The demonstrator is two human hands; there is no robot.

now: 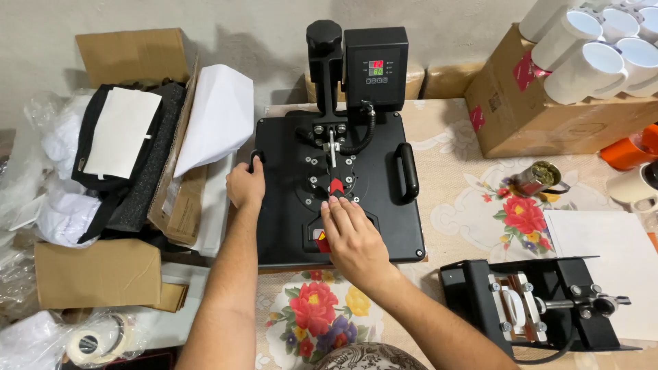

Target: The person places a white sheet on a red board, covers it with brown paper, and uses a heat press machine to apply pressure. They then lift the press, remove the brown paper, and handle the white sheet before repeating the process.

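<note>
Both hands are laid on a black heat press at the middle of the worktop: the left hand is curled around its left side handle, and the right hand lies flat, fingers together, on the top plate beside a red triangular label. A brown carton with red labels is seen at the far right, topped with white mugs.

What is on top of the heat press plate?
On the heat press: the right hand by a red knob; the left hand grips its side handle. Anything beneath the closed plate is hidden.
</note>
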